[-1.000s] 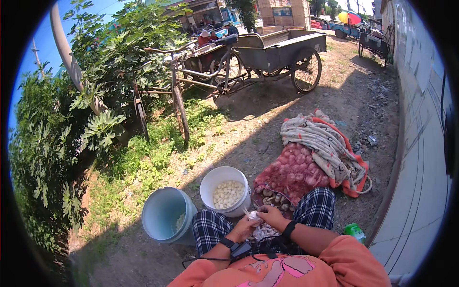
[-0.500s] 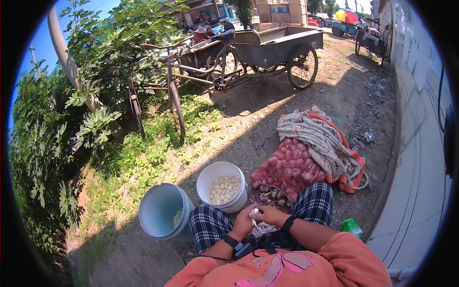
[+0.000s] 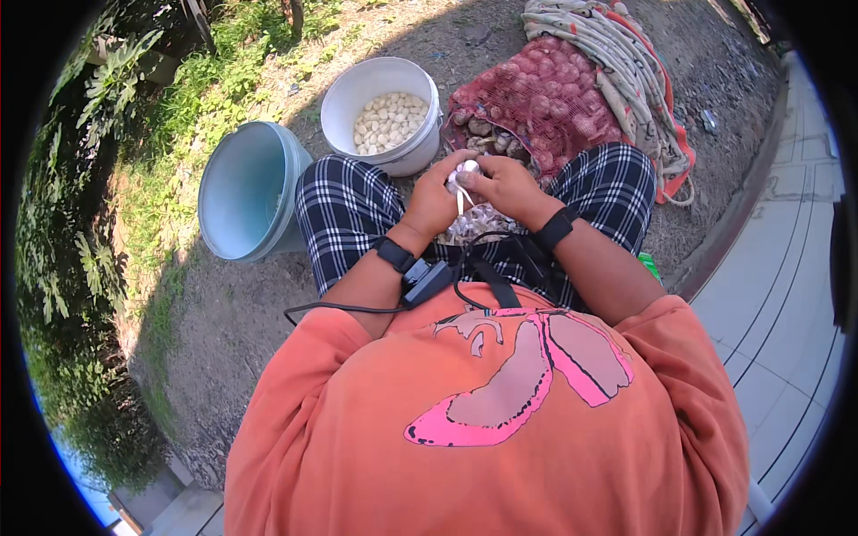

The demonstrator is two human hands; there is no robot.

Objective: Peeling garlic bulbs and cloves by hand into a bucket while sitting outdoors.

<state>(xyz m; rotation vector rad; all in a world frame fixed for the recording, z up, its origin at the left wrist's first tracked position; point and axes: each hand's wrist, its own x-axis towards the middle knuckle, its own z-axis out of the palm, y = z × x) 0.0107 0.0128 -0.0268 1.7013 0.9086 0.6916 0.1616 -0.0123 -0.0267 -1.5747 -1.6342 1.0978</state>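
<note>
While both hands are meeting just right of the white bucket (image 3: 343, 105) and nearer the body, their fingers are closing around one garlic bulb (image 3: 467, 168), small, rounded and pale. The left hand (image 3: 433, 198) is gripping it from one side with curled fingers. The right hand (image 3: 509, 188) is gripping it from the other, its thumb pressing across the near side. A thin, whitish strip (image 3: 460, 198) is hanging from the grip; the fingers are covering much of the bulb.

Below the hands, nearer the body than the white bucket, papery white and purplish scraps (image 3: 478, 223) are lying in a crinkled heap between the knees. Dark checked trousers (image 3: 344, 210) are covering both legs. A black watch (image 3: 395, 255) is circling the left wrist and a black band (image 3: 556, 229) the right.

The white bucket itself, smooth, round and plastic-looking, is holding smooth, ivory-coloured peeled cloves (image 3: 391, 123). Left of it and nearer the body, a pale blue bucket (image 3: 237, 192) is leaning its wide mouth toward the left. Right of the white bucket, a red mesh sack (image 3: 545, 98) is bulging with round bulbs, and rough, brownish bulbs (image 3: 487, 138) are showing at its near opening. Farther right, a cream cloth (image 3: 639, 89) with orange edging is lying in soft folds against the sack.
</note>
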